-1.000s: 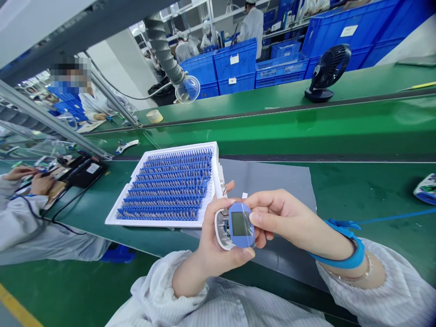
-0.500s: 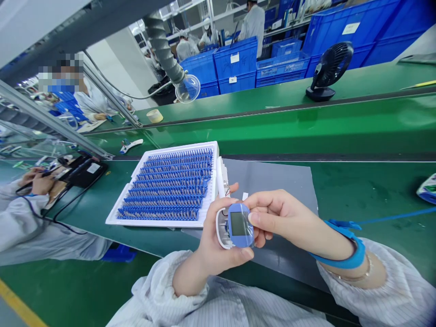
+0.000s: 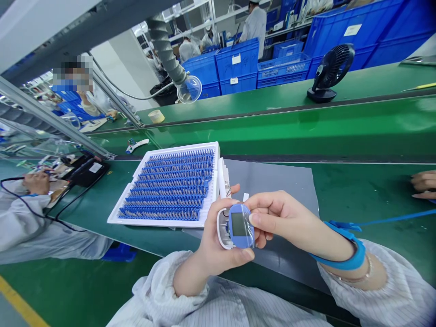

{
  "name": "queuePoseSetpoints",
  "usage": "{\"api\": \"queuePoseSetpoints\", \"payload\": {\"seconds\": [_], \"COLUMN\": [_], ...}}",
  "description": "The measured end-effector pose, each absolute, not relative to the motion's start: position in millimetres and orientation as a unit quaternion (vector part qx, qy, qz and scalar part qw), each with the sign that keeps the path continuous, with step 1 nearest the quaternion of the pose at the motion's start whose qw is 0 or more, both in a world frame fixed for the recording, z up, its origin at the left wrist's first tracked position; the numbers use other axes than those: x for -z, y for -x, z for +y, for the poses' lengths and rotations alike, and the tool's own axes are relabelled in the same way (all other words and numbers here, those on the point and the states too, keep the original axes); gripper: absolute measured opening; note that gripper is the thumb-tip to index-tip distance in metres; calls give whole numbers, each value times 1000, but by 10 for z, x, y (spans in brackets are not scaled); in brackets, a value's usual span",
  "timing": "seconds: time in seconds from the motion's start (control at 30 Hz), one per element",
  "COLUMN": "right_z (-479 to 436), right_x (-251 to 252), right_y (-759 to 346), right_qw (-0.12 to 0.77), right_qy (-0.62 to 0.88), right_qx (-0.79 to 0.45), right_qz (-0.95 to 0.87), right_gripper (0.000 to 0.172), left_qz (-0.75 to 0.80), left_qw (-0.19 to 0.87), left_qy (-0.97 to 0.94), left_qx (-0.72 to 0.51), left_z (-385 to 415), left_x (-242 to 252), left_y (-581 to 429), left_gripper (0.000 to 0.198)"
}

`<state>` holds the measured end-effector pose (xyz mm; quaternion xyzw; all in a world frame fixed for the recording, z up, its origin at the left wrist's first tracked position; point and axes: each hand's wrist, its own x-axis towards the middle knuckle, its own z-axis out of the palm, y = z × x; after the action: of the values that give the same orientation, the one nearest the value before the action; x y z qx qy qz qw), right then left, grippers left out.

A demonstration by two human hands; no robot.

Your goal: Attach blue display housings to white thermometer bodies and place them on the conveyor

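Note:
My left hand (image 3: 213, 247) is wrapped around a white handheld device (image 3: 223, 234), which looks like an infrared thermometer with its shell open at the head. Its blue display panel (image 3: 241, 240) has a grey screen and a glossy clear film over it, and sits tilted beside the white shell. My right hand (image 3: 269, 215) pinches the right edge of this panel between thumb and fingers. A small white tab (image 3: 245, 196) sticks up just above the panel. Beyond my left fingers, the white handle part (image 3: 223, 177) with thin wires shows. My fingers hide the device's underside.
A white foam tray (image 3: 112, 217) with rows of blue-and-metal parts stands left of my hands. A grey mat (image 3: 289, 181) lies beneath them. Behind are a black fan (image 3: 335, 68), a tape roll (image 3: 156, 116) and a white gun-shaped piece (image 3: 139, 144). Co-workers' hands (image 3: 38, 182) show left; another hand (image 3: 424, 184) right.
My hands keep the same hold. At the right edge, a co-worker's hand has appeared where a white-and-blue item lay. The white gun-shaped piece has shifted slightly right, and the view has moved a little.

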<state>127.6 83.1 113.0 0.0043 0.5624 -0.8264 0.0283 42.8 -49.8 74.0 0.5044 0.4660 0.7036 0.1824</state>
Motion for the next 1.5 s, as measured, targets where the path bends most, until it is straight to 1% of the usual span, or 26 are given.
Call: {"api": "queuePoseSetpoints", "payload": {"seconds": [0.27, 0.47, 0.6, 0.7, 0.77, 0.93, 1.03, 1.1, 1.23, 1.43, 1.5], "right_z": [821, 812, 805, 803, 809, 843, 855, 856, 844, 822, 818], "right_x": [-1144, -1142, -1142, -1165, -1190, -1242, -1242, -1231, -1194, -1137, -1125], "right_y": [-1274, -1294, -1302, -1312, -1322, -1331, -1323, -1322, -1334, -1333, -1330], "right_qw": [33, 34, 28, 2, -25, -83, -94, -91, -65, -43, -37], "right_qy": [-7, -6, 1, -5, -13, 24, 45, 51, 57, 60, 60], "right_qx": [830, 827, 813, 772, 719, 576, 550, 569, 653, 749, 770], "right_qz": [556, 561, 582, 636, 695, 813, 829, 816, 752, 659, 635], "right_gripper": [27, 27, 25, 22, 20, 26, 24, 24, 24, 26, 28], "left_qz": [470, 483, 493, 514, 533, 584, 578, 556, 500, 483, 459], "left_qw": [187, 170, 161, 139, 117, 39, 66, 122, 222, 217, 235], "left_qy": [-510, -508, -502, -494, -491, -526, -522, -503, -469, -480, -485], "left_qx": [-696, -693, -692, -687, -679, -616, -623, -651, -694, -699, -706], "left_z": [-510, -523, -549, -589, -620, -669, -669, -662, -644, -581, -555], "left_x": [-758, -762, -712, -664, -649, -673, -683, -672, -616, -644, -688], "left_y": [-426, -427, -420, -395, -369, -306, -307, -331, -395, -455, -473], "left_gripper": [51, 51, 55, 60, 61, 63, 63, 61, 62, 59, 56]}}
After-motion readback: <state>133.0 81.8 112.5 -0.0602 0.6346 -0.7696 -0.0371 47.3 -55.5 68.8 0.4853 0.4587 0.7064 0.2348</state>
